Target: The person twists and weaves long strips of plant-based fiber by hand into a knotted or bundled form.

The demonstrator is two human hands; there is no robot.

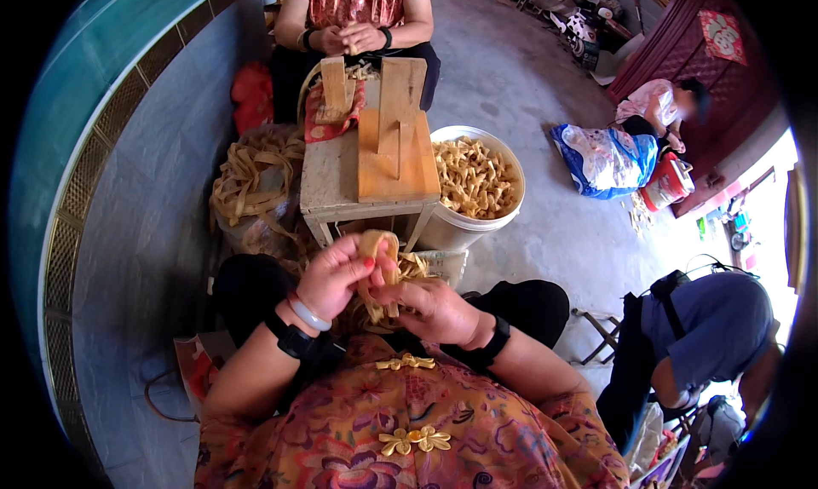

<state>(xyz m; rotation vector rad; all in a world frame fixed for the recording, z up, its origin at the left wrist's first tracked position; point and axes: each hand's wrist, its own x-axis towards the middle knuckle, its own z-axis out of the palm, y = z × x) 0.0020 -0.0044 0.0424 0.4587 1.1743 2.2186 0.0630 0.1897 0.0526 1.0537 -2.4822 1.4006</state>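
Note:
A long, flat tan strip [381,238] is looped in front of my chest, and both hands have hold of it. My left hand [331,276] pinches the strip, with the loop standing up by its fingers. Lower and to the right, my right hand [436,308] is closed on the same strip, thumb toward the left hand. More tan strips [415,266] hang just behind and below my hands, partly hidden by them. What the strip is made of I cannot make out.
Ahead stands a small table [328,178] bearing a wooden block stand [400,106]. A white bucket [477,225] of knotted tan pieces is to its right, a heap of strips [256,178] to its left. Co-workers sit opposite and at the right; a blue-white bag [605,161] lies farther off.

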